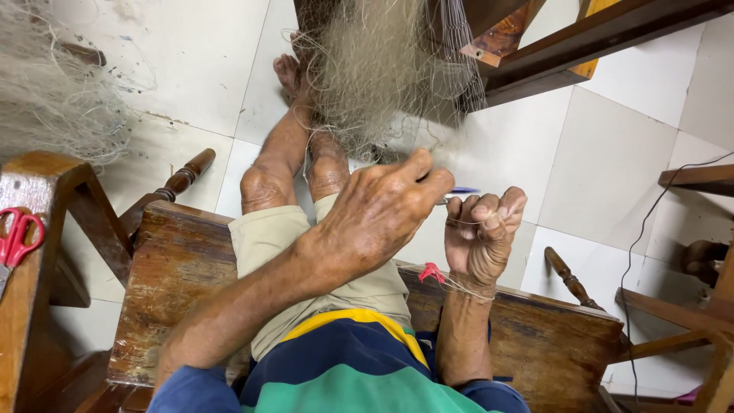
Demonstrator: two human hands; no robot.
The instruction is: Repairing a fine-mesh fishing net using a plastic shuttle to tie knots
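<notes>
Pinching a blue netting needle point(461, 190) at its near end, the left hand point(378, 218) is working over the knees, while the right hand point(483, 233) is clenching thin line; the pale fishing net point(382, 69) is hanging over the shins, above the wooden bench point(180, 268).

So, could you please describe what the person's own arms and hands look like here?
Both forearms are bare. The left hand and right hand wear no gloves, rings or watch. Blue short sleeves show at the upper arms, part of a blue, yellow and green shirt.
</notes>
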